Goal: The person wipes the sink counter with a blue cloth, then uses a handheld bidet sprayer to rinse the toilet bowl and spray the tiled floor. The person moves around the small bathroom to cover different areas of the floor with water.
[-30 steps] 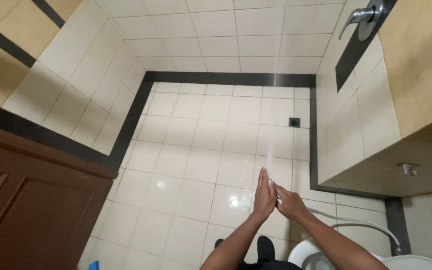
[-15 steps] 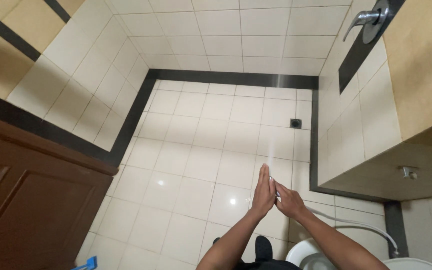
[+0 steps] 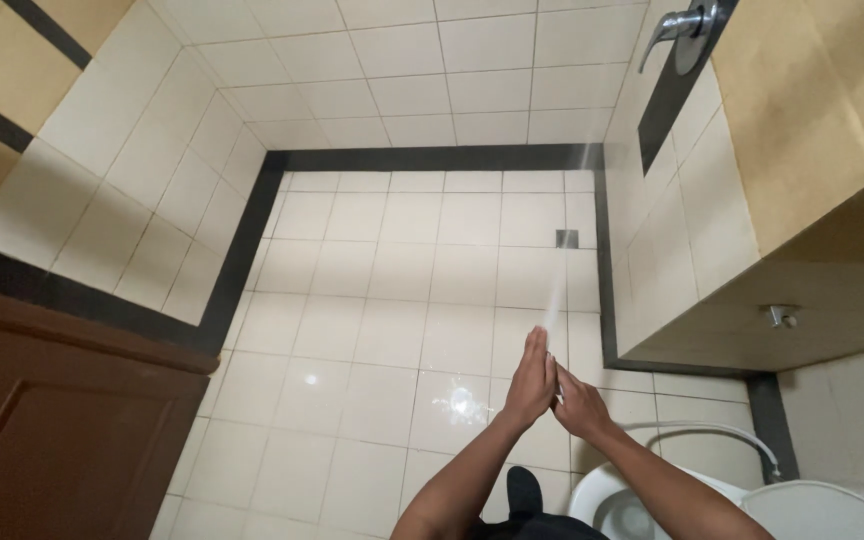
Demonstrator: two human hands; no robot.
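Observation:
My left hand (image 3: 532,380) is held upright and flat with its fingers straight, its palm against my right hand (image 3: 580,400). My right hand is curled around a spray nozzle that is mostly hidden between the hands. A thin grey hose (image 3: 722,435) arcs from the right towards that hand. From between the hands a thin water jet (image 3: 555,295) shoots forward over the floor towards the far right corner. Both hands hover above the wet cream floor tiles (image 3: 382,330).
A white toilet (image 3: 812,505) stands at the lower right, with my dark shoe (image 3: 524,492) beside it. A small floor drain (image 3: 567,238) lies near the right wall. A chrome tap handle (image 3: 677,28) is on that wall. A brown wooden door (image 3: 62,420) fills the lower left.
The hands stay pressed together in the same pose. The view has shifted only slightly.

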